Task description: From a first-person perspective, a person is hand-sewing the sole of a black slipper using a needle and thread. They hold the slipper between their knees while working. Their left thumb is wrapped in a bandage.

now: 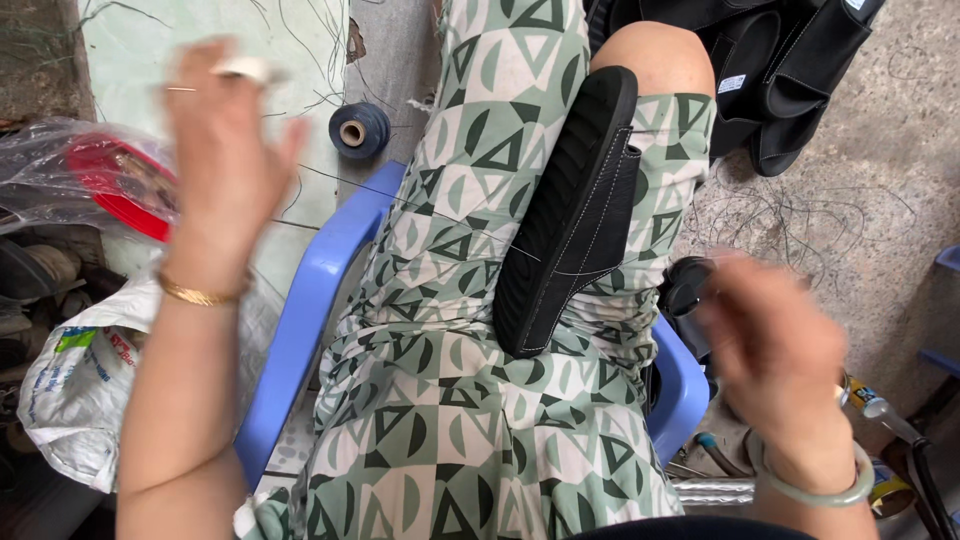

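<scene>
Concrete floor (880, 150) littered with loose thread lies beyond the right hand, and a pale wall stands behind the left. Below both hands a blue chair (300, 330) carries the person's lap in green patterned cloth (450, 400). On that lap rests a black sole (575, 215), its long axis running up and away, tilted to the right. It lies between the hands, nearer the right hand (775, 355), which hangs blurred just right of its lower end; I cannot tell its grip. The left hand (225, 150) is raised, well left of the sole, fingers loosely spread, pulling a thin thread (440, 218) taut across it. A dark spool (358, 130) sits just right of the left hand.
</scene>
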